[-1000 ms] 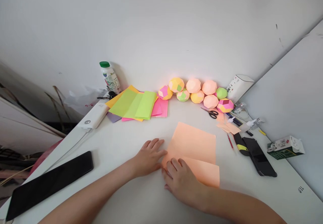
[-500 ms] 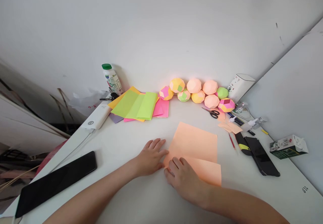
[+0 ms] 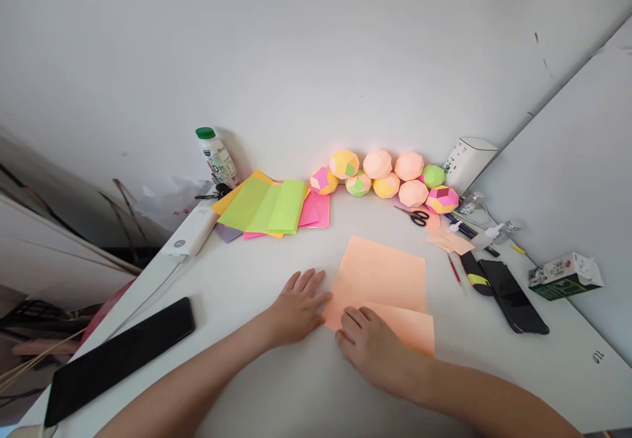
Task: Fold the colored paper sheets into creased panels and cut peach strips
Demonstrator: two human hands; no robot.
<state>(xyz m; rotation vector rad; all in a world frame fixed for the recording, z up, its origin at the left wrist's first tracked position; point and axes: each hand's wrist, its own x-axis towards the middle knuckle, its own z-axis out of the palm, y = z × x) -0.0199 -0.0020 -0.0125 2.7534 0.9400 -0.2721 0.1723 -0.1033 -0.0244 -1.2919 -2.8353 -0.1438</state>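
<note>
A peach sheet of paper [image 3: 385, 270] lies on the table in front of me, its near part folded over into a flap [image 3: 413, 329]. My left hand [image 3: 297, 311] rests flat at the sheet's left edge, fingers spread, with the thumb and index tip by the paper's corner. My right hand [image 3: 372, 349] is closed, its curled fingers pressing on the left part of the folded flap and hiding some of the fold. The fingertips' underside is out of sight.
Stacked coloured papers [image 3: 266, 207] lie at the back left near a bottle [image 3: 217, 158] and a power bank [image 3: 192, 230]. Several faceted paper balls [image 3: 378, 164] line the wall. Scissors [image 3: 413, 215], a phone [image 3: 513, 296] and a carton [image 3: 565, 275] sit right; a black device [image 3: 123, 359] lies left.
My right hand has slid a little to the right along the folded flap. My left hand stays at the sheet's left edge. The view has shifted slightly.
</note>
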